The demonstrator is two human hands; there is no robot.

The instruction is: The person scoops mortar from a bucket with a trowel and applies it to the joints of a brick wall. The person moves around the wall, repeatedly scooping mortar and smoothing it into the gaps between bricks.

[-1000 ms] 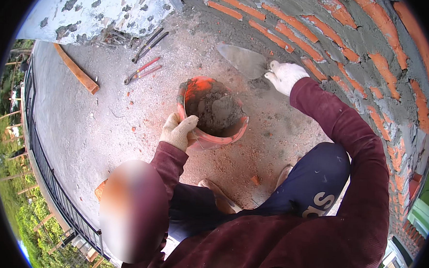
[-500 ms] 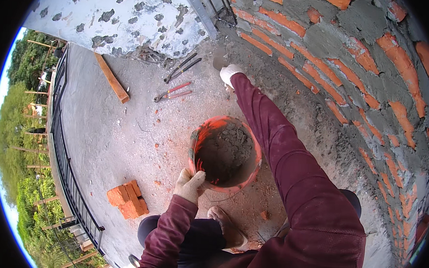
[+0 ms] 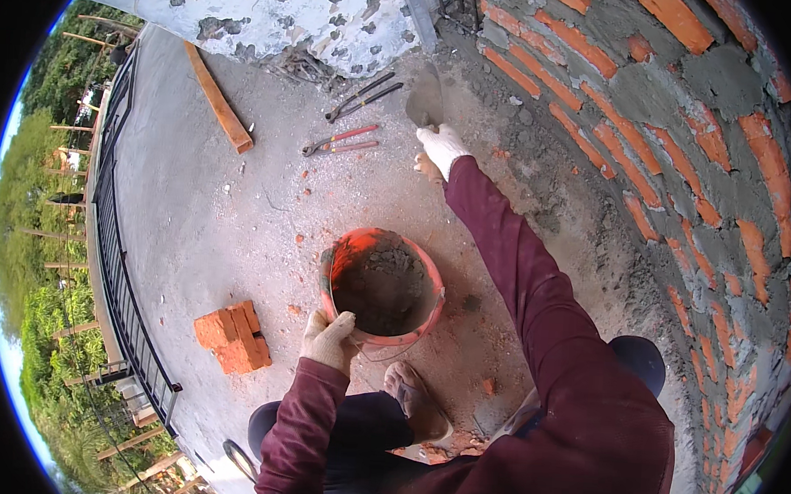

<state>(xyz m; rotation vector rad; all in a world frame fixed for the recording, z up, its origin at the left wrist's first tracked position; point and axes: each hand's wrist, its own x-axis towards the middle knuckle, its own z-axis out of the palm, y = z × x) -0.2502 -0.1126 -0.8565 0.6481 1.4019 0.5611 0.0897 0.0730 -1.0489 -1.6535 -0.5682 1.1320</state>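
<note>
My left hand, in a white glove, grips the near left rim of an orange bucket. Grey mortar lies inside the bucket. My right hand, gloved too, is stretched out beyond the bucket and closed round the handle of a trowel. The trowel's grey blade points away from me, low over the rubble strip near the foot of the wall. Left of the blade lie dark-handled long cutters and red-handled pincers on the ground.
A brick wall smeared with mortar rises on the right. A chipped white wall stands at the far side. Orange bricks are stacked left of the bucket, and a wooden plank lies farther off. A black railing edges the left.
The bucket has shifted left relative to my body, with my left hand still on its rim. More of the trowel's blade shows beyond my right hand, and the view has turned slightly.
</note>
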